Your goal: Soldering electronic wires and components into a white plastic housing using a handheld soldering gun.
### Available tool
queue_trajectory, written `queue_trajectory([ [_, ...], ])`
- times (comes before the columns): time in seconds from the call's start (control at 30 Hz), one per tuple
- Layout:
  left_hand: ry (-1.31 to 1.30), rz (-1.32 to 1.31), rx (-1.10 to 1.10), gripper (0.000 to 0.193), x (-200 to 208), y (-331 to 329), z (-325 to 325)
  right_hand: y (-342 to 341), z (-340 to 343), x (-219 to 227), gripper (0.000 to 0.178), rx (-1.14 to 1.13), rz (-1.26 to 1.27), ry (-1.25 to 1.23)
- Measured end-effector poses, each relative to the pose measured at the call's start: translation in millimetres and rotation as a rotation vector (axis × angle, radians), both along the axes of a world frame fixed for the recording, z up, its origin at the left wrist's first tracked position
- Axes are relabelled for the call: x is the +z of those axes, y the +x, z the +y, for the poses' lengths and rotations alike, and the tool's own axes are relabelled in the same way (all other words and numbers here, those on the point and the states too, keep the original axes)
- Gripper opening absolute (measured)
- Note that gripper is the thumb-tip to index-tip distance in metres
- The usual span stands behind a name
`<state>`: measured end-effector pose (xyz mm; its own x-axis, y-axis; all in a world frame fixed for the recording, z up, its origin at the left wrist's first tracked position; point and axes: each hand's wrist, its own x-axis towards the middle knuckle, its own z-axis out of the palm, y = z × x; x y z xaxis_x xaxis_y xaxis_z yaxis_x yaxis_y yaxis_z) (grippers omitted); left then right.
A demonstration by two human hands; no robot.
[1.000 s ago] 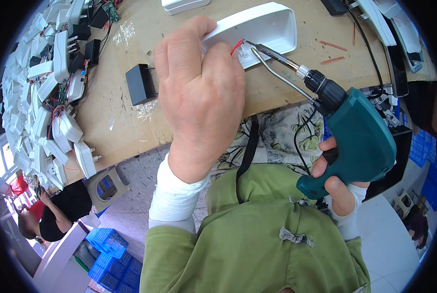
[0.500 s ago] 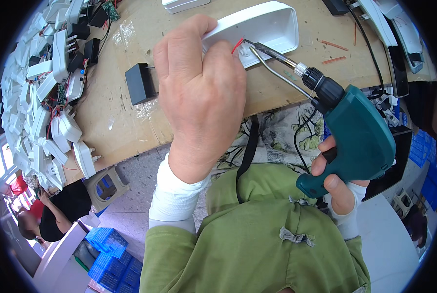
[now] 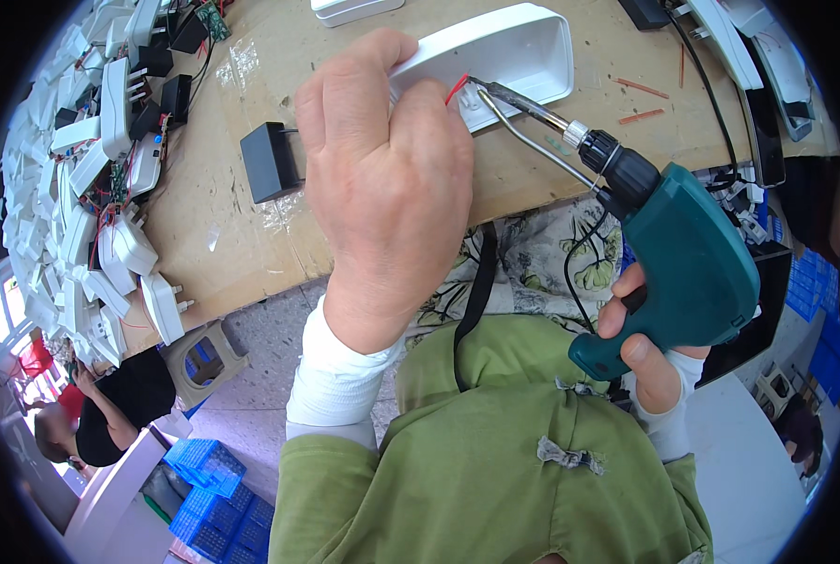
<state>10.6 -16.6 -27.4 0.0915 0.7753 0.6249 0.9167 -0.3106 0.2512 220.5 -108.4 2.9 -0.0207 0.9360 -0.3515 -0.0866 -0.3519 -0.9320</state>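
Note:
My left hand (image 3: 387, 160) is closed at the near left side of a white plastic housing (image 3: 533, 56), its fingers gripping the rim. A short red wire (image 3: 456, 89) sticks out by its fingertips; whether they pinch the wire is hidden. In my right hand (image 3: 641, 348) is a dark green gun-shaped soldering iron (image 3: 697, 263), one finger by its black trigger. The iron's dark tip meets the end of the red wire inside the housing. A thin metal feed tube ends just beside that tip. Prongs inside the housing are partly hidden.
A black box (image 3: 270, 162) with a cable lies left of my left hand. White plug housings with wires and boards (image 3: 110, 188) are heaped at far left. Copper-coloured strips (image 3: 642, 87) lie right of the housing. Blue crates (image 3: 218, 498) and a seated person are at lower left.
Almost nothing differs. The soldering iron's tip and the red wire's end have shifted very slightly; both hands keep their holds.

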Motion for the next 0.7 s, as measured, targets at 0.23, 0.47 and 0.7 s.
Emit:
queue_trajectory([
  [0.23,0.009,0.005,0.003,0.005,-0.7,-0.2,0.8,-0.8,-1.9,-0.1,0.059,-0.018,0.034,-0.034],
  [0.47,-0.004,0.012,-0.002,0.006,1.0,0.0,-0.3,1.6,-3.7,-2.7,0.057,0.007,0.044,-0.024],
  [0.7,-0.019,0.004,0.004,0.006,2.4,0.6,-1.5,4.0,-3.5,-1.8,0.058,0.038,0.043,0.012],
])
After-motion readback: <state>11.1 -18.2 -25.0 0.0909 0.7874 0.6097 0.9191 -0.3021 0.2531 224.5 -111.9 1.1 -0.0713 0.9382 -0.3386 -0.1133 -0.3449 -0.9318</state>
